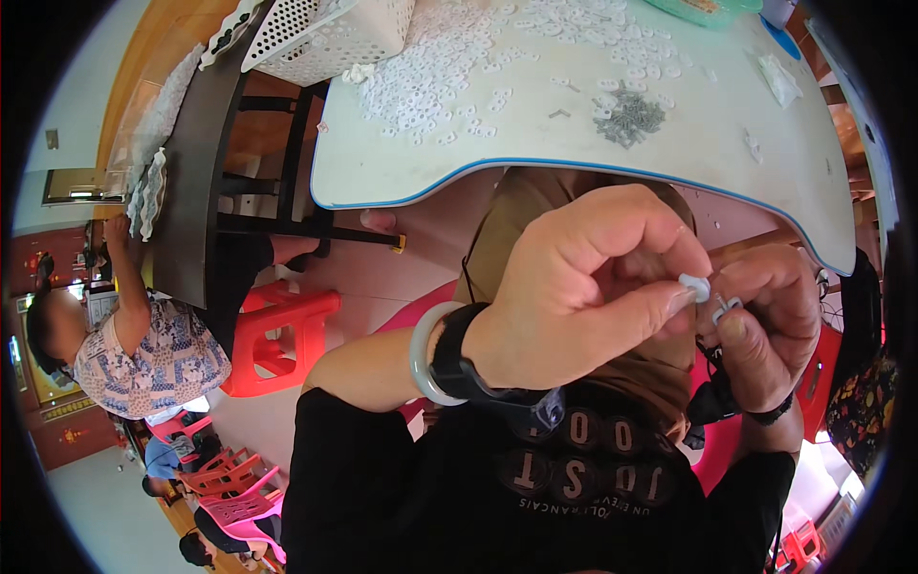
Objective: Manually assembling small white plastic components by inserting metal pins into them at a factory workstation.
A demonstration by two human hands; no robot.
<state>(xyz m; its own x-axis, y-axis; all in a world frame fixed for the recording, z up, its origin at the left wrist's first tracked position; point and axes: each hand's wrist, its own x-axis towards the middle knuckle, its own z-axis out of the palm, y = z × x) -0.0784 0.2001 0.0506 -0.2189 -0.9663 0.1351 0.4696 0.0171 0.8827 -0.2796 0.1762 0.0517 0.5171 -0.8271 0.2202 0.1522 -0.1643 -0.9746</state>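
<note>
"Where is the left hand [574,287] of this person?"

"It is raised in front of the body, above the lap, just off the near edge of the blue-edged counter [382,177]. The forearm comes across from the side, and the wrist wears a pale bangle [422,354] and a black strap [453,356]. The back of the hand looks mostly upward."

"And how are its fingers?"

"The thumb and a bent finger are clamped on a small white plastic piece [696,288]. The other fingers are curled behind, so I cannot see them well."

"Please tell me also about the right hand [782,311]."

"It is held just beside, with its forearm rising more steeply from below. The thumb presses toward the curled fingers, and a second white piece [730,311] is pinched there, with what seems a thin metal pin at it."

"Do the two pieces touch?"

"They are very near, but I cannot tell exactly."

"What is lying on the counter?"

"A wide scatter of white plastic parts [411,91] toward the left, and a heap of grey metal pins [628,117] farther right. A white perforated basket [335,43] is beside the scatter."
</note>
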